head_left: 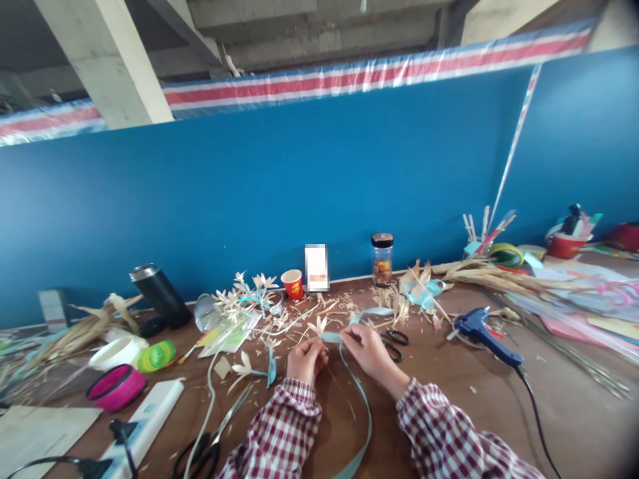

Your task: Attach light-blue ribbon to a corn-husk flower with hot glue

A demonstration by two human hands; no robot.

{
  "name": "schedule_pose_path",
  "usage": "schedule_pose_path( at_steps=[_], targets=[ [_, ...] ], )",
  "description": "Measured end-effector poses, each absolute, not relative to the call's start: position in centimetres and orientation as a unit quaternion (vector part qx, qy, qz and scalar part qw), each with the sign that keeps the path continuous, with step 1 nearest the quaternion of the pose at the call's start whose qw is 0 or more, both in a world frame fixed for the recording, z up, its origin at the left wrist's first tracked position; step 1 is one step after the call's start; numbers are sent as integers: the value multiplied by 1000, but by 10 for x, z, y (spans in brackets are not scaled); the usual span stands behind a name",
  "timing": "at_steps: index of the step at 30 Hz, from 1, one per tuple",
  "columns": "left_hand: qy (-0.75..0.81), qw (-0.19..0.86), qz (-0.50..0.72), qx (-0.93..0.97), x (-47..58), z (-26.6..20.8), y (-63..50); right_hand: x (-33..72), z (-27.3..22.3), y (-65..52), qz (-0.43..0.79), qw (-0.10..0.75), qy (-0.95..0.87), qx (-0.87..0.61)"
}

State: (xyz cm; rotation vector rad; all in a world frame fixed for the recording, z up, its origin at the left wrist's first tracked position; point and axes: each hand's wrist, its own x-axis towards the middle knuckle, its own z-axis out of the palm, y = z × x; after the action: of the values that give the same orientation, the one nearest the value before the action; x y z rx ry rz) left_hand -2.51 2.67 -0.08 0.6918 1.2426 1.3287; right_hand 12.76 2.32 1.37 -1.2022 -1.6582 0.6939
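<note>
In the head view my left hand pinches the base of a small pale husk flower, whose petals stick up above the fingers. A thin stem or wire trails below that hand. My right hand is closed on a light blue ribbon. One stretch of ribbon spans the gap between my hands, and a long tail curves down to the table's near edge. Black-handled scissors lie just beyond my right hand. Left of my left hand lie loose husk flowers with blue pieces.
Open scissors and a white power strip lie at the near left. A blue glue gun with its cord is on the right. Behind stand a black flask, a red paper cup and a lidded jar against the blue partition.
</note>
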Motion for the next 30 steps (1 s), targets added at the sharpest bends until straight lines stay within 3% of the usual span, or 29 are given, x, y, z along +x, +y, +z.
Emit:
schedule_pose_path(
  at_steps=[10,16,23,30],
  targets=[
    [569,425,596,374,-31,-5,27,123,19,16,305,455,-707,-448],
    [568,455,599,334,-28,1,27,129,9,24,253,445,-695,-505],
    [534,565,588,223,-29,7,28,139,8,29,208,450,-654,-571],
    [486,627,576,197,-33,14,25,146,7,34,242,507,-619,-549]
  ],
)
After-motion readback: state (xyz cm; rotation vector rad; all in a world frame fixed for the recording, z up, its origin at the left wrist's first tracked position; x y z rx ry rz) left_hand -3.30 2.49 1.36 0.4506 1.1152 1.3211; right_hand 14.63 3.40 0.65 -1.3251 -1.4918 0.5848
